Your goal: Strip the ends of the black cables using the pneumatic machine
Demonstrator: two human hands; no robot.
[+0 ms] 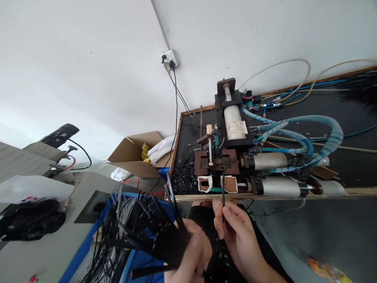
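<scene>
My left hand [193, 247] is closed around a bundle of black cables [153, 232], whose ends fan out to the left and upward. Between the thumb and fingers of my right hand [235, 232] is a single black cable [223, 192], pinched near its lower part. Its upper end reaches the brown metal jaws [217, 161] of a pneumatic machine. A white cylinder [233, 118] stands behind these jaws, and grey cylinders [271, 161] lie to their right. Whether the cable's tip sits inside the jaws I cannot tell.
Small black scraps [184, 169] cover the bench's left end. Blue-wrapped hoses [326, 133] loop over the right side. Below left, a blue bin [79, 251] holds many cables. An open cardboard box [129, 157] stands by the wall, under a power socket [170, 59].
</scene>
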